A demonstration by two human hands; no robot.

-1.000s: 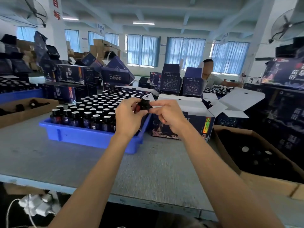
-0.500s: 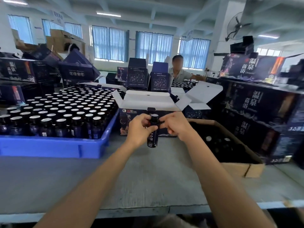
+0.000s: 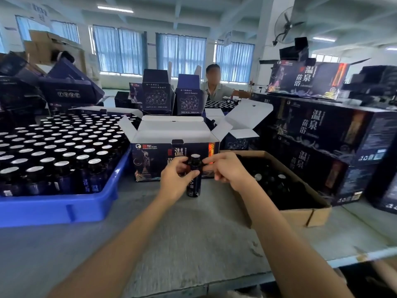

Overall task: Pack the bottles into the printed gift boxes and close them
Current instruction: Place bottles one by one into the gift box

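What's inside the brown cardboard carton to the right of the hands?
Dark bottles, a few with pale caps catching light. The carton interior is too dark to count them, and the right hand and forearm hide part of its left side.

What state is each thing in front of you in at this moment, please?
Small dark glass bottle: upright, capped, held.
Left hand: grips the bottle.
Right hand: fingertips at the cap; contact unclear.
Printed dark cardboard gift box: open, flaps up.
Blue plastic crate: holds capped bottles.
Brown cardboard carton: open on top.

Table [image 3: 193,244] with crate [image 3: 53,209], gift box [image 3: 150,162], carton [image 3: 300,216]
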